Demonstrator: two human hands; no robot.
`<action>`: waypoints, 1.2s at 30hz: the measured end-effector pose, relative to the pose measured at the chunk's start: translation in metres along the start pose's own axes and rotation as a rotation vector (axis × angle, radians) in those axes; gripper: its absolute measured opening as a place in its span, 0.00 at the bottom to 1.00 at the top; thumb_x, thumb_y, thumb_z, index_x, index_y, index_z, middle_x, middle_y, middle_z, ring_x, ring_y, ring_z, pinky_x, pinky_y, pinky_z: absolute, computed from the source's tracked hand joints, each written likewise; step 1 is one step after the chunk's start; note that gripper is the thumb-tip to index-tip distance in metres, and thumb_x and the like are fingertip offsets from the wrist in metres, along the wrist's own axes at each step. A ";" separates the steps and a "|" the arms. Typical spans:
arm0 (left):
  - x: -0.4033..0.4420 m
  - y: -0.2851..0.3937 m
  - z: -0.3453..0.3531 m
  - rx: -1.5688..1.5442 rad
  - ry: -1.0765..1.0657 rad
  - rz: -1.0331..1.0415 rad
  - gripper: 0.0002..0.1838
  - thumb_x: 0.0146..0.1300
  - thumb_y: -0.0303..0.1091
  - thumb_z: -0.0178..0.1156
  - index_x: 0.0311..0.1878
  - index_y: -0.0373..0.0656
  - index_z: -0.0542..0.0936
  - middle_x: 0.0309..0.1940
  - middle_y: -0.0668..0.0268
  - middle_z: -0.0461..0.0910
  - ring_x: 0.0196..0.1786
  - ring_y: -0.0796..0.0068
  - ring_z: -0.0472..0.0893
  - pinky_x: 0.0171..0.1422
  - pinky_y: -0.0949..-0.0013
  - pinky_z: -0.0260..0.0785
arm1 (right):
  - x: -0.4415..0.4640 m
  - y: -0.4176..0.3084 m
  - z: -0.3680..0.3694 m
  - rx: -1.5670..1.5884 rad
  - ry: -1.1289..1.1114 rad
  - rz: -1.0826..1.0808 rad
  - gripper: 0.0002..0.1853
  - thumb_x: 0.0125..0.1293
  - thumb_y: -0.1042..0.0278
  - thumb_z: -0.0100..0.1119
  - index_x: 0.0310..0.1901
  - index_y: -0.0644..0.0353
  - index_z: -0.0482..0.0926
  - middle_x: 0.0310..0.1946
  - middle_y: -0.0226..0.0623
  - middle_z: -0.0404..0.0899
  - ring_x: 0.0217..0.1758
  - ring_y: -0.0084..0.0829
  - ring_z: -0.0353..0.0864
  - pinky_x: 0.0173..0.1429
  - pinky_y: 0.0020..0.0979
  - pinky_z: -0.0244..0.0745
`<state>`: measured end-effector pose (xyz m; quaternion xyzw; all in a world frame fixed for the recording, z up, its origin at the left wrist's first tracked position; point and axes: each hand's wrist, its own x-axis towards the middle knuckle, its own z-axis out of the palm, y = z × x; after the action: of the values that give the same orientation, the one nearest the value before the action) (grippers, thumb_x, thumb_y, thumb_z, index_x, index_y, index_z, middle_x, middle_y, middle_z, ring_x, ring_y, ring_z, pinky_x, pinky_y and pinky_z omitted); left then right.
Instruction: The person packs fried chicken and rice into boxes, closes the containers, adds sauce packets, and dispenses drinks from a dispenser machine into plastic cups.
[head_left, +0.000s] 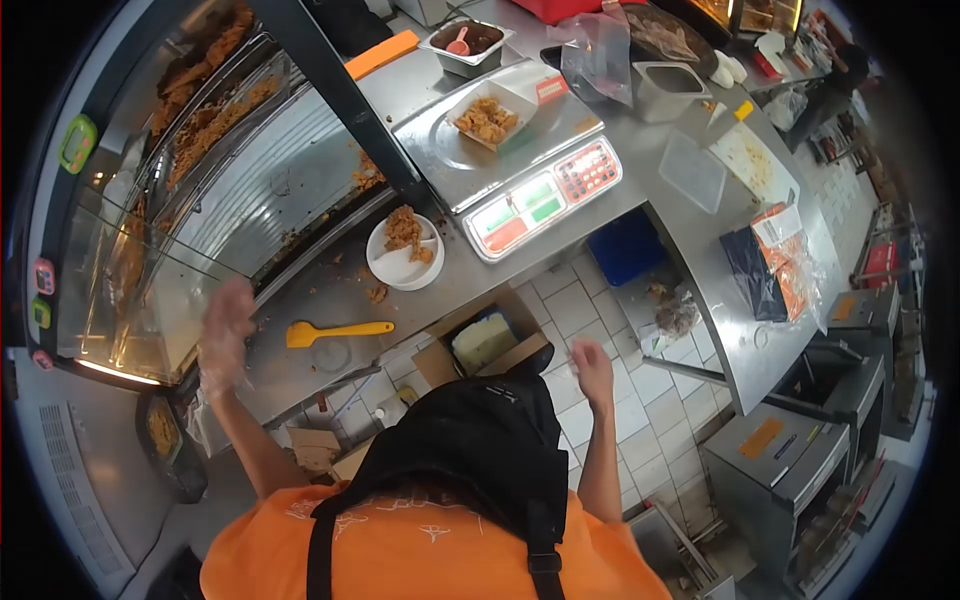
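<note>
My left hand (228, 328), in a thin clear plastic glove and somewhat blurred, is raised beside the glass of the display case (165, 290); its fingers are stretched out and it holds nothing that I can see. Right of it, a yellow spatula (345, 332) lies on the steel counter. My right hand (590, 370) hangs over the tiled floor with its fingers curled in, and nothing shows in them. Pieces of fried chicken (403, 230) sit in a white divided bowl (412, 276) near the counter edge.
A scale (540, 205) bears a paper tray (520, 108) of fried pieces. Behind it stands a metal pan (468, 62) with a red scoop. On the right are a clear lid (692, 172), a cutting board (755, 165) and plastic packages (785, 255). An open cardboard box (430, 360) stands below the counter.
</note>
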<state>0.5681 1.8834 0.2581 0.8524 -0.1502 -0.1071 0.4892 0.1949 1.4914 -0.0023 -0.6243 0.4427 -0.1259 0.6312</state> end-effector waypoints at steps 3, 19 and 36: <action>-0.022 -0.026 0.006 0.085 -0.308 -0.133 0.30 0.67 0.52 0.63 0.66 0.46 0.74 0.53 0.62 0.84 0.55 0.70 0.82 0.56 0.67 0.75 | 0.007 -0.125 0.066 0.031 -0.333 -0.232 0.12 0.73 0.66 0.59 0.53 0.63 0.79 0.40 0.36 0.86 0.46 0.25 0.84 0.51 0.28 0.78; -0.206 -0.136 -0.009 -0.027 0.109 -0.269 0.22 0.68 0.40 0.64 0.60 0.39 0.75 0.50 0.53 0.84 0.51 0.61 0.85 0.55 0.62 0.76 | 0.116 -0.466 0.430 -0.296 -0.129 -1.685 0.05 0.60 0.68 0.67 0.38 0.53 0.89 0.35 0.40 0.87 0.39 0.46 0.84 0.45 0.42 0.77; -0.219 -0.155 -0.022 0.161 0.147 -0.411 0.22 0.70 0.47 0.59 0.59 0.43 0.77 0.48 0.50 0.85 0.53 0.52 0.83 0.58 0.56 0.73 | 0.027 -0.320 0.459 -0.007 -0.689 -0.824 0.11 0.74 0.67 0.57 0.44 0.68 0.82 0.36 0.38 0.88 0.42 0.26 0.87 0.49 0.26 0.79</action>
<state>0.3951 2.0536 0.1431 0.9068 0.0547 -0.1299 0.3972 0.6649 1.7229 0.1957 -0.7535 -0.0712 -0.1495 0.6362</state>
